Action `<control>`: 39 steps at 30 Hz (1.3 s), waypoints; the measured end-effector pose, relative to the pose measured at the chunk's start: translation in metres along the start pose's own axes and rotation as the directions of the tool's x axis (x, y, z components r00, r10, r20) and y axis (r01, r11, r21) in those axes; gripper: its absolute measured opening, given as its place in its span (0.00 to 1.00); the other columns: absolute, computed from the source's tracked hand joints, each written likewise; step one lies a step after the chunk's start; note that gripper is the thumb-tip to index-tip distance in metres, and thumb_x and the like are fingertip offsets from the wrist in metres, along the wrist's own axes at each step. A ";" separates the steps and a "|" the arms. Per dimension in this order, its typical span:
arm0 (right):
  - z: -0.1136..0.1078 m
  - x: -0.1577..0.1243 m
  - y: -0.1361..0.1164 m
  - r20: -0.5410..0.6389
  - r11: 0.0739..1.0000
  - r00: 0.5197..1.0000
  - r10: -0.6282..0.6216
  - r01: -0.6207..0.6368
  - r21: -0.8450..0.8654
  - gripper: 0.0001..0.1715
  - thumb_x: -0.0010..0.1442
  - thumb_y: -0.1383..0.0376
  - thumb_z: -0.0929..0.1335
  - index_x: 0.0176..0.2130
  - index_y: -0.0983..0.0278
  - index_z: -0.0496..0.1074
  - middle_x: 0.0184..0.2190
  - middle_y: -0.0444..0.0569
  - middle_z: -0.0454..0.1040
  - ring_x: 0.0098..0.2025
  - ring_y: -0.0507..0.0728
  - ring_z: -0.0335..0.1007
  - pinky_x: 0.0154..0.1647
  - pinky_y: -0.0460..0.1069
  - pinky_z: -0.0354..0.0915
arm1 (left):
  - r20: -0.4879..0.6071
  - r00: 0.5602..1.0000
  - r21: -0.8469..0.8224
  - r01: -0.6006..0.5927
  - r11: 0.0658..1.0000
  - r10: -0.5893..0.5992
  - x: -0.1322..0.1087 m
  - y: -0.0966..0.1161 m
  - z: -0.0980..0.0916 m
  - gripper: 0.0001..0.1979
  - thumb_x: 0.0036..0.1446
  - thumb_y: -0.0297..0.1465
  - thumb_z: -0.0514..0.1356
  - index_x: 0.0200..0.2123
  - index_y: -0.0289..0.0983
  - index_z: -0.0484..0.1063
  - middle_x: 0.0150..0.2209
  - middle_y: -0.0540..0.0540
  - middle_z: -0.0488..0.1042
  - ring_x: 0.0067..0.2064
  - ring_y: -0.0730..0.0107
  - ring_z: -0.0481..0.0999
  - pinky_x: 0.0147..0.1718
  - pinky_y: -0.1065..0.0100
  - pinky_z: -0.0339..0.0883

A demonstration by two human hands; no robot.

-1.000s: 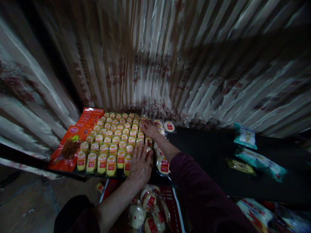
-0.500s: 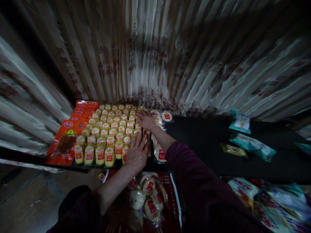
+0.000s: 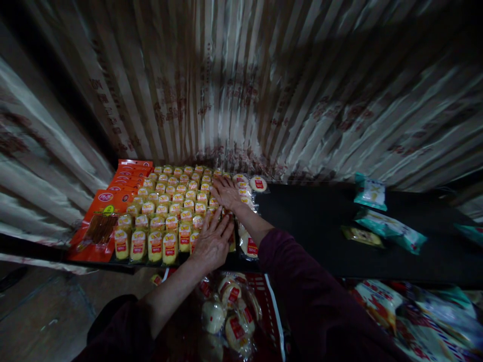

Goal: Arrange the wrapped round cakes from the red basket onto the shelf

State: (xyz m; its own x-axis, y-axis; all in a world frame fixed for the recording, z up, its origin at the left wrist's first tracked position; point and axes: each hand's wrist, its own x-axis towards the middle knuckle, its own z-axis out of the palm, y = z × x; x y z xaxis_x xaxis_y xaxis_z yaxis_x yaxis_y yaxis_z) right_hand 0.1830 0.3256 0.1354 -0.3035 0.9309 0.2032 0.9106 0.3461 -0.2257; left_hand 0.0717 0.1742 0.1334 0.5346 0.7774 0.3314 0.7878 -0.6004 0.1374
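Observation:
Rows of small yellow wrapped cakes (image 3: 170,246) with red-and-white labels stand packed together on a black shelf (image 3: 302,221). My left hand (image 3: 212,241) lies over the front right of these rows, fingers spread and pointing away from me. Farther back, my right hand (image 3: 227,195) rests flat on the right-hand edge of the block, its fingers stretched to the left. Some cakes under both palms are hidden. Just right of my hands runs a column of round white wrapped pastries (image 3: 258,184) with red labels, partly covered by my right forearm.
Orange snack packets (image 3: 100,206) overlap at the shelf's left end. On the right lie teal-and-white packets (image 3: 371,192) and a small yellowish packet (image 3: 362,236). Below is a dark red bag (image 3: 269,311) with loose round pastries (image 3: 215,317). More colourful packets (image 3: 377,301) sit lower right. Wrinkled printed sheeting (image 3: 241,75) hangs behind.
The view has shifted slightly, so the shelf sits a little lower. Both hands stay on the cakes in nearly the same places, with only a slight shift of my right hand.

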 end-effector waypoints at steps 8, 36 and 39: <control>-0.004 0.001 -0.001 -0.064 0.997 0.997 0.048 -0.044 0.060 0.29 0.67 0.53 0.53 0.62 0.59 0.59 0.63 0.50 0.58 0.65 0.62 0.48 0.65 0.62 0.44 | -0.038 0.999 -0.003 -0.003 1.000 0.003 -0.001 0.002 -0.005 0.25 0.59 0.35 0.53 0.59 0.35 0.61 0.65 0.40 0.55 0.68 0.53 0.41 0.64 0.44 0.39; -0.044 -0.123 -0.010 -0.387 0.816 0.911 0.143 0.113 0.567 0.30 0.68 0.54 0.50 0.52 0.65 0.69 0.53 0.55 0.71 0.58 0.57 0.63 0.61 0.57 0.57 | -0.036 0.993 0.072 0.110 0.991 -0.108 -0.114 0.050 0.018 0.28 0.61 0.33 0.51 0.64 0.35 0.52 0.67 0.40 0.48 0.68 0.53 0.42 0.63 0.46 0.43; -0.037 -0.151 -0.019 -0.413 0.788 0.897 0.155 0.140 0.599 0.26 0.68 0.57 0.52 0.51 0.63 0.69 0.52 0.54 0.72 0.57 0.57 0.64 0.60 0.58 0.58 | -0.077 0.990 0.122 0.123 0.985 -0.114 -0.112 0.048 0.025 0.29 0.62 0.35 0.50 0.64 0.32 0.51 0.67 0.39 0.49 0.68 0.54 0.42 0.64 0.46 0.38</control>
State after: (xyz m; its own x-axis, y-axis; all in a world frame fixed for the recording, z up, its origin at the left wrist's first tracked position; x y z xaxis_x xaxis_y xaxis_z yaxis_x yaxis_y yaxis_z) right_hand 0.2218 0.1736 0.1446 -0.0157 0.8409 0.5410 0.5072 0.4730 -0.7204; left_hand 0.0569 0.0628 0.0799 0.4159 0.8242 0.3844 0.8791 -0.4725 0.0619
